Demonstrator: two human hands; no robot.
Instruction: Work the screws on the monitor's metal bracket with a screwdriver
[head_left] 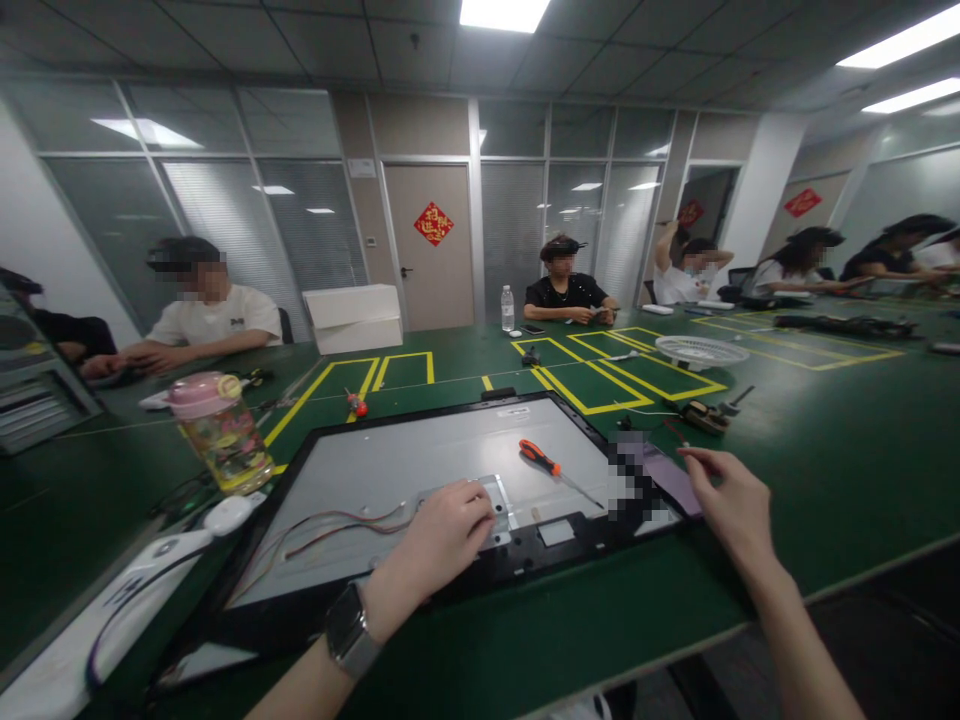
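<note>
A large flat display panel (450, 430), with a grey metal back and black frame, lies on the green table in front of me. My left hand (454, 520) rests over its lower middle beside a metal bracket (501, 500). Its fingers are curled, and whatever they hold is hidden. Thin coloured wires (337, 520) run leftward across the panel from near that hand. Off the panel's right edge, my right hand (731, 500) has thumb and forefinger pinched at the end of a thin reddish wire (675, 432). An orange-and-black screwdriver (541, 458) lies on the panel between my hands.
A phone (667, 478) overlaps the panel's right corner. Left stand a pink-lidded bottle (221, 430) and a white power strip (112, 610). Beyond are a small red-tipped item (357, 404), a dark tool (705, 415), a white round grille (701, 351) and a white box (352, 320). Several people sit around the table.
</note>
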